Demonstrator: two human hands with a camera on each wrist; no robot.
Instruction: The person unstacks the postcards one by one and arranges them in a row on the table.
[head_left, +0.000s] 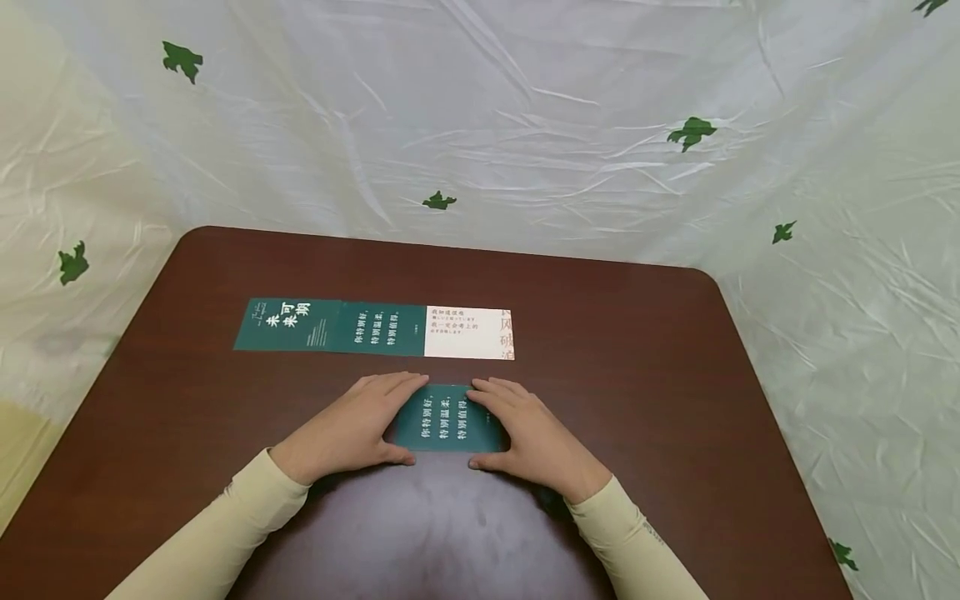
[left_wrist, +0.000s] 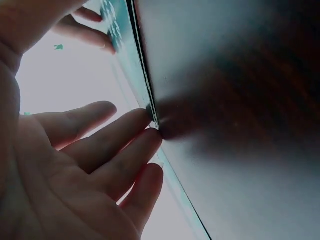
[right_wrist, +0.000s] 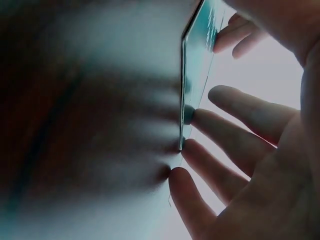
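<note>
A dark brown table [head_left: 660, 375] with rounded corners stands against crinkled white sheeting [head_left: 525, 108] printed with small green leaf shapes.

Near the front of the table, both hands lie flat on a small green card [head_left: 448, 418]. The left hand [head_left: 351, 432] covers the card's left edge, its fingers straight and spread, fingertips at the far left corner and thumb along the near edge. The right hand [head_left: 525, 435] mirrors it on the right edge, fingers straight, thumb at the near right corner. Neither hand curls round the card; they press it down onto the table. In the left wrist view the fingers [left_wrist: 125, 150] meet the table at the card's thin edge [left_wrist: 131, 60]; the right wrist view shows the fingers [right_wrist: 220, 150] touching the card [right_wrist: 197, 70] the same way.

The card's face shows three columns of white Chinese characters, reading roughly 你特别好, 特别温柔, 特别值得.

Just beyond the hands, apart from the card, lies a long strip [head_left: 375, 327] of panels. Its left green panel carries the large characters 未来可期 with fine print too small to read; the middle green panel repeats the three white columns; the right panel is white with small red lines that cannot be read.
</note>
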